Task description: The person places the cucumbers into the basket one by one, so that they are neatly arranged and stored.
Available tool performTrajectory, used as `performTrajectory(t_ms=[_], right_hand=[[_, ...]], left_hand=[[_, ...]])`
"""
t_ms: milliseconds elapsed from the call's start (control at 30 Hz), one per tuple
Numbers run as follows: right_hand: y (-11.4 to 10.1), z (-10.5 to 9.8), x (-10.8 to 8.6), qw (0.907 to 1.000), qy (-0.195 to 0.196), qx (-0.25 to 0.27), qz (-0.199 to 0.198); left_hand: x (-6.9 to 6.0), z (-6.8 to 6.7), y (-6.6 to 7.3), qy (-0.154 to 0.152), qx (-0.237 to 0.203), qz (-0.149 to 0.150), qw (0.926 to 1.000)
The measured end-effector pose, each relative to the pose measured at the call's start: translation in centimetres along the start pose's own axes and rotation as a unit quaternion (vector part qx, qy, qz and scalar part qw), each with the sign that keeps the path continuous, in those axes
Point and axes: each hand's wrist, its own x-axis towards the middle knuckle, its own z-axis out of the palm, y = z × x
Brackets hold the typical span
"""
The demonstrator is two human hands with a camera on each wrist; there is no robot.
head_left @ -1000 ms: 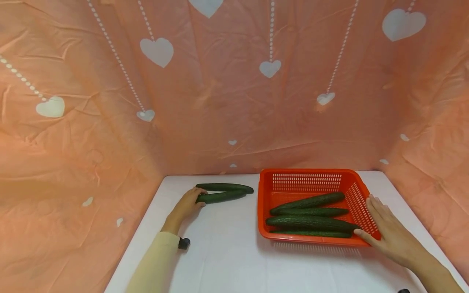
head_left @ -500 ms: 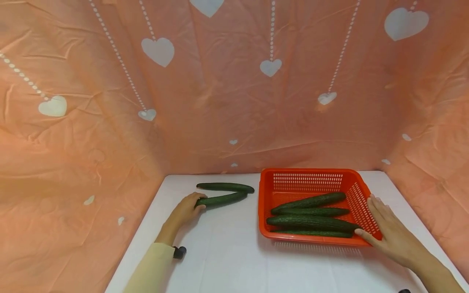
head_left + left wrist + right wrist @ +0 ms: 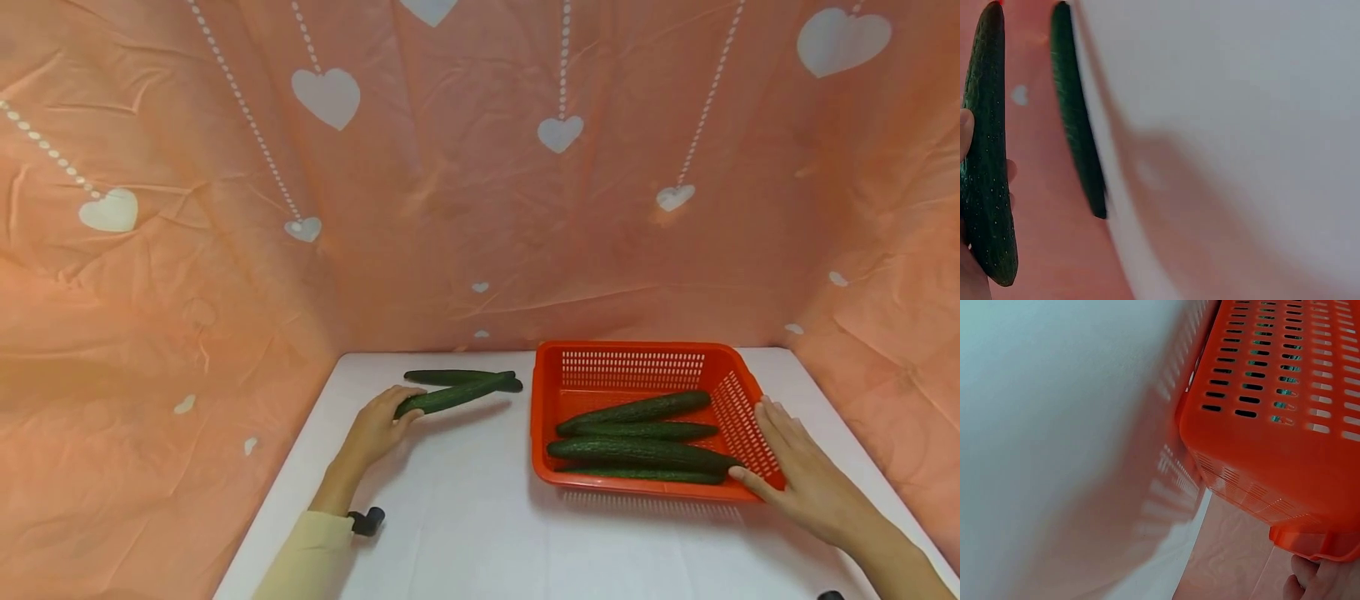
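My left hand (image 3: pixel 377 427) grips one end of a dark green cucumber (image 3: pixel 459 394), which slants up to the right just above the table, its shadow beneath. In the left wrist view, thumb and fingers lie round that cucumber (image 3: pixel 988 150). Behind it a second cucumber (image 3: pixel 438 377) lies on the table. My right hand (image 3: pixel 808 483) rests at the right side of a red plastic basket (image 3: pixel 645 487), fingers straight along the rim and thumb by the front right corner. Several cucumbers (image 3: pixel 633 451) lie inside. The right wrist view shows the basket's slotted wall (image 3: pixel 1241 437) and fingertips under its rim.
A white tabletop (image 3: pixel 465 517) carries everything. Orange cloth (image 3: pixel 420 250) with white hearts hangs behind and on both sides. The basket stands at the table's right, near the back edge.
The left hand's cucumber has come up off the table, its far end now overlapping the one behind in the head view. The right hand and basket have stayed put.
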Motion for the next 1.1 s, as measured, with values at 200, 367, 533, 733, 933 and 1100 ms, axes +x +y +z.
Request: performTrajectory(t_ms=[200,367,533,733,933,1100], right_hand=[[0.0,-0.1,0.1,1.0,-0.001,0.001,0.0],[-0.1,-0.1,0.0,1.0,-0.003,0.003,0.003],[-0.1,-0.1,0.0,1.0,-0.002,-0.002,0.002],[0.0,-0.1,0.0,0.9999,0.006,-0.008,-0.006],[0.1,0.0,0.0,0.9998,0.009,-0.011,-0.012],[0.2,0.0,0.1,0.9998,0.01,-0.011,-0.012]], left_hand=[[1.1,-0.7,1.9,0.029,0.008,0.021,0.9993],[2.0,-0.9,3.7,0.034,0.001,0.028,0.999],[3.0,-0.9,5.7,0.029,-0.004,0.033,0.999],[4.5,-0.3,7.9,0.028,-0.013,0.049,0.9984],[5.9,0.8,10.2,0.011,-0.034,0.057,0.9978],[7.1,2.0,11.9,0.005,-0.041,0.078,0.9961]])
